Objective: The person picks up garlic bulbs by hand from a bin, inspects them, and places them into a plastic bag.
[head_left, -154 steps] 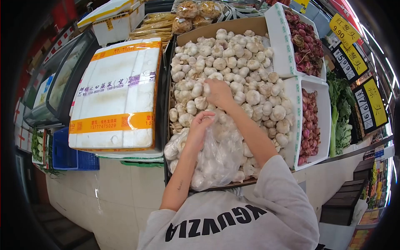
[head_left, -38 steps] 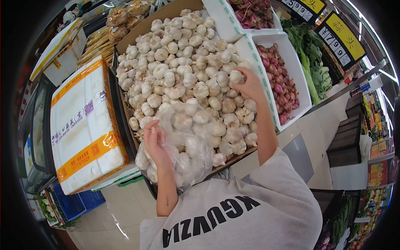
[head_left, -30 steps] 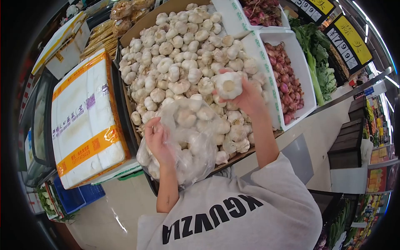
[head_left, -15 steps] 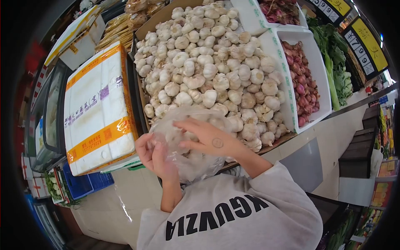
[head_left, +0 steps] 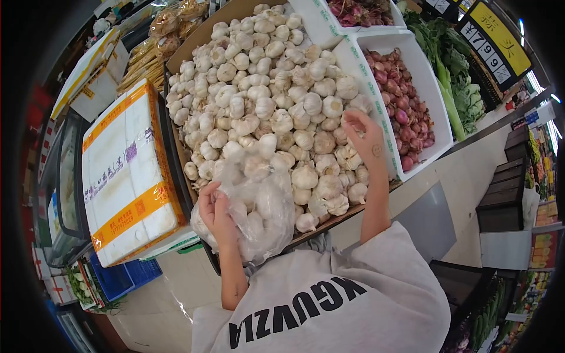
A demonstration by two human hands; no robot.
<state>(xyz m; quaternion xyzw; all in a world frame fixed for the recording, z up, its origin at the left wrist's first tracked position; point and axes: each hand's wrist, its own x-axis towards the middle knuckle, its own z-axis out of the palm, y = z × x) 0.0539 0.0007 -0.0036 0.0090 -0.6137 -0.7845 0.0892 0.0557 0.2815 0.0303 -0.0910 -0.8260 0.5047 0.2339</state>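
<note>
A clear plastic bag point(head_left: 259, 200) with several garlic bulbs inside rests on the near edge of the garlic heap point(head_left: 253, 88). My left hand point(head_left: 216, 215) is at the bag's left side, its fingers bent and closed on the thin plastic. Over the right side of the heap, close to the white foam box wall, hovers my right hand point(head_left: 366, 138). Its fingers are curved and a little apart, with no bulb visible between them. Loose garlic bulbs lie just under and beside its fingertips.
Right of the garlic, a white foam box point(head_left: 438, 97) holds shallots point(head_left: 403, 106), with leafy greens point(head_left: 456, 76) beyond. A taped foam box point(head_left: 123, 176) stands at the left. A yellow price sign point(head_left: 497, 38) is at upper right. Blue crates point(head_left: 120, 273) sit lower left.
My right hand has left the bag and moved right and forward over the garlic. My left hand stays at the bag, which now shows its bulbs more plainly. The view has shifted slightly.
</note>
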